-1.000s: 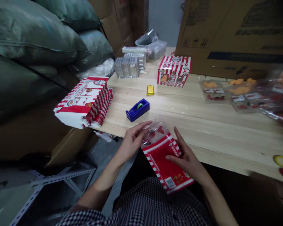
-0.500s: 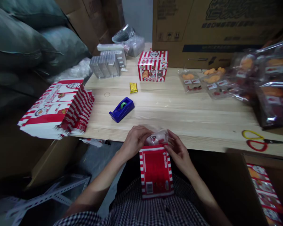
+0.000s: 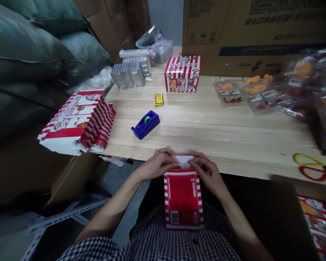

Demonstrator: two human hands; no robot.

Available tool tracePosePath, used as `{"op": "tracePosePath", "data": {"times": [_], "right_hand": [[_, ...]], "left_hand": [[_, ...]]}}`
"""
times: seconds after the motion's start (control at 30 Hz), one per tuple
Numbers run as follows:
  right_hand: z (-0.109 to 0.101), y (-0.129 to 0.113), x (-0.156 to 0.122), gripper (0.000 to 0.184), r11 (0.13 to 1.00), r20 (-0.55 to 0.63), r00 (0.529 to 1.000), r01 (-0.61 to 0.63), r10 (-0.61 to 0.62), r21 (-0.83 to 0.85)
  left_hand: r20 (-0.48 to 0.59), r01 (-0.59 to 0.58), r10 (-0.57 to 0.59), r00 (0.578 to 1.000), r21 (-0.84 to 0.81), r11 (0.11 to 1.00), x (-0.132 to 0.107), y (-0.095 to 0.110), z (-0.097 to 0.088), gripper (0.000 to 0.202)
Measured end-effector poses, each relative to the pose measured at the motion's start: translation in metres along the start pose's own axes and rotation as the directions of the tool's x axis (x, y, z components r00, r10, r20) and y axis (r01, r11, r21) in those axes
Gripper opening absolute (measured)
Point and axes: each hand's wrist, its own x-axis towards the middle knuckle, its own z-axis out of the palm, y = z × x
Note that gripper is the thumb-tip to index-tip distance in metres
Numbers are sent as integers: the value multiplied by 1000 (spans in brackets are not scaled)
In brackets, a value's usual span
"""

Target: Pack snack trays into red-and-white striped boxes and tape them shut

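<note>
Update: the red-and-white box (image 3: 182,197) is squared up now. A second ago it sat skewed, clear plastic with red bits sticking well out of its far end, right hand spread along its side. Half a second ago the box was straight, plastic still showing above the edge. Now a white flap or panel (image 3: 184,158) shows there instead, with only a sliver of clear plastic (image 3: 183,166) under it.

My read: contents are mostly down inside and the job has shifted to that end. Not closed yet.

Hands: left hand (image 3: 161,164) gripping the left corner of the far end, right hand (image 3: 208,172) gripping the right corner, fingers curled in toward each other. Can't tell if the fingertips are on card or plastic.

Box position: in front of my checked shirt (image 3: 163,243), barcode end toward me, far end at the near edge of the bench (image 3: 206,134).

On the bench, none of it in my hands: blue tape dispenser (image 3: 146,125), yellow packet (image 3: 159,99), made-up box (image 3: 182,74), box stack (image 3: 78,119) on the left, scissors (image 3: 314,166) on the right.
</note>
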Motion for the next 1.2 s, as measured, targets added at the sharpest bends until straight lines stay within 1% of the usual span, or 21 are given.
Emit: {"op": "tracePosePath", "data": {"times": [0.03,0.07,0.13,0.2,0.23,0.3,0.37,0.4,0.5,0.57,0.63,0.7,0.77,0.83,0.9,0.93,1.0,1.07,1.13,1.2], "right_hand": [[-2,-5,0,20,1000,27,1000,-9,10,-23],[-5,-11,1,23,999,56,998,-12,15,-48],[-11,-24,3,26,997,123,992,-13,23,-80],[-15,-34,5,27,996,185,983,0,17,-89],[-16,-38,6,27,996,209,978,10,8,-88],[-16,-40,6,24,996,233,973,23,-2,-87],[-14,-37,3,14,998,214,977,4,8,-59],[-13,-33,0,13,1000,195,981,-16,21,-26],[-13,-24,-9,24,997,154,987,-55,47,50],[-16,-24,-13,21,999,166,985,-36,39,-21],[-19,-31,-13,14,985,207,978,12,24,-171],[-22,-42,-10,9,955,265,964,75,4,-288],[-24,-51,-5,14,939,317,948,117,-9,-323],[-26,-55,-2,14,942,342,939,133,-20,-309],[-29,-53,-1,11,948,333,943,129,-26,-290],[-31,-50,-2,11,953,319,948,117,-23,-280],[-33,-42,-5,14,962,285,958,86,-9,-258],[-34,-35,-8,17,970,257,966,53,10,-237],[-32,-32,-11,15,974,240,970,36,20,-225],[-28,-33,-13,13,974,238,971,35,20,-224]], "left_hand": [[23,-20,19,1000,8,1000,-1,4,-6,21],[19,-33,33,999,29,999,-2,10,-10,23],[-64,-35,41,997,97,995,-7,22,-14,25],[-145,-25,47,988,155,988,-13,35,-11,30],[-154,-22,49,987,169,985,-16,40,-7,33],[-113,-24,44,993,172,985,-21,48,3,33],[-60,-23,33,998,167,986,-24,50,11,30],[-50,-21,30,998,166,986,-24,50,13,28],[-21,-35,38,999,149,988,-23,47,12,25],[23,-55,52,998,138,989,-20,44,10,25],[68,-72,62,996,140,988,-16,44,9,25],[91,-78,65,994,151,985,-12,45,10,28],[88,-87,73,993,159,983,-9,47,12,29],[48,-108,101,994,172,979,-9,48,12,29],[-45,-114,125,991,201,973,-15,47,10,30],[-116,-95,122,986,219,971,-20,46,9,33],[-262,-11,76,962,241,971,-33,43,7,40],[-358,81,13,934,246,966,-45,41,6,40],[-373,142,-37,927,258,956,-53,42,8,35],[-347,168,-73,935,254,952,-55,43,11,28]]}}
